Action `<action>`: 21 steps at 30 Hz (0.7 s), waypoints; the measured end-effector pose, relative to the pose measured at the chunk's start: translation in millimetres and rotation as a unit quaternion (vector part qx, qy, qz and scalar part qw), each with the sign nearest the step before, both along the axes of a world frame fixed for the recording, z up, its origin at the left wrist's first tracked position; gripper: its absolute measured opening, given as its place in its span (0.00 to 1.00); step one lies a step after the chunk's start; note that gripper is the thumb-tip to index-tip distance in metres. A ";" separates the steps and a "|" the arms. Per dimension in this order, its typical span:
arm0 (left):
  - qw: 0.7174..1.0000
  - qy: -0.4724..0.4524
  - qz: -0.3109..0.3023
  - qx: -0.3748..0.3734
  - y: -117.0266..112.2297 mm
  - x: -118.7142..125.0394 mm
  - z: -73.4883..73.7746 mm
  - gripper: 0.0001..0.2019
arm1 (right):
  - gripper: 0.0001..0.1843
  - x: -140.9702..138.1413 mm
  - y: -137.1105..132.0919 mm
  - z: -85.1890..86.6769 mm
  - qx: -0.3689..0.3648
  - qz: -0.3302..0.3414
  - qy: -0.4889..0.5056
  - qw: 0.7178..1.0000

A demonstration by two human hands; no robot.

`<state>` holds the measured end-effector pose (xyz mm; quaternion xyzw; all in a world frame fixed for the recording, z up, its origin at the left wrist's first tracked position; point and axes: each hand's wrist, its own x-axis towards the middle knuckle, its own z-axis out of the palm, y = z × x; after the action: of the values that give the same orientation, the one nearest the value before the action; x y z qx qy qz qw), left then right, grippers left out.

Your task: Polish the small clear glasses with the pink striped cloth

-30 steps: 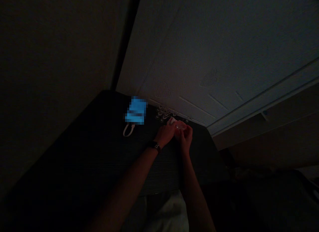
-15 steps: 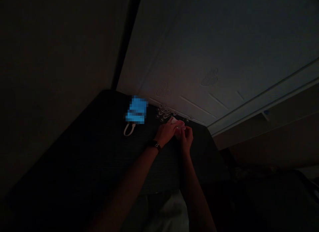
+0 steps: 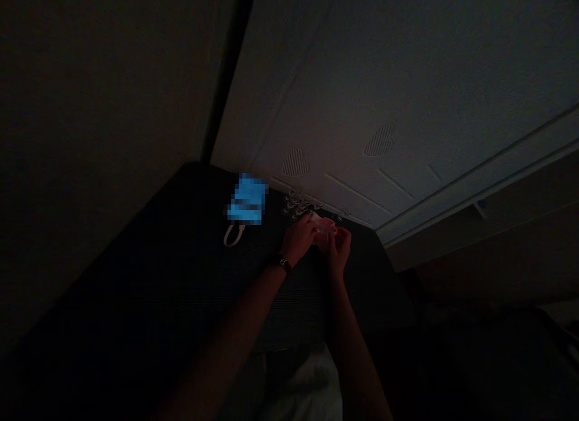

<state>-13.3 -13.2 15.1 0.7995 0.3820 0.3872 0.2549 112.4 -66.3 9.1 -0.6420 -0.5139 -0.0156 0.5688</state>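
Your left hand (image 3: 298, 238) has shifted slightly toward nine o'clock; it and your right hand (image 3: 341, 246), fingers nearly closed, pinch crumpled, translucent pink film (image 3: 324, 225), handling apparently unfinished.

Head camera: sitting on the person's head, looking forward and steeply down.
Table (image 3: 163, 267): showing from above its near side, its surface filling the lower middle.
Forearms (image 3: 253, 315): reaching in from the bottom edge.
Left hand (image 3: 298, 239) and right hand (image 3: 341, 247): lying just below and right of centre, looking small, well apart from the lens.
Panel (image 3: 407, 65): rising behind the table, slanting across the upper right.
Wall (image 3: 99, 95): filling the upper left.
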 end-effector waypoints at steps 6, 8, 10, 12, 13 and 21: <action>0.998 -0.052 -0.008 -0.024 6.4 4.1 -3.5 0.07 | 0.16 1.5 1.2 -2.2 0.007 0.037 0.037 0.999; 0.998 -0.064 -0.012 -0.023 7.5 5.5 -4.8 0.08 | 0.15 1.7 1.2 -3.3 0.012 0.058 0.056 0.997; 0.998 -0.064 -0.014 -0.022 7.8 6.5 -5.8 0.09 | 0.14 1.5 1.0 -4.2 0.011 0.077 0.062 0.995; 0.998 -0.063 -0.021 -0.018 7.6 6.8 -6.1 0.09 | 0.14 1.3 0.4 -4.6 0.004 0.089 0.058 0.994; 0.997 -0.065 -0.025 -0.015 7.4 6.7 -5.8 0.09 | 0.14 1.1 0.1 -4.6 -0.002 0.092 0.053 0.994; 0.996 -0.066 -0.051 -0.037 5.3 4.4 -1.1 0.11 | 0.14 -0.5 -0.3 -1.4 -0.046 0.108 0.013 0.993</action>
<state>-8.9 -7.9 13.9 0.7807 0.3374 0.4110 0.3283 111.9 -66.5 7.7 -0.6086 -0.5724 0.0780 0.5439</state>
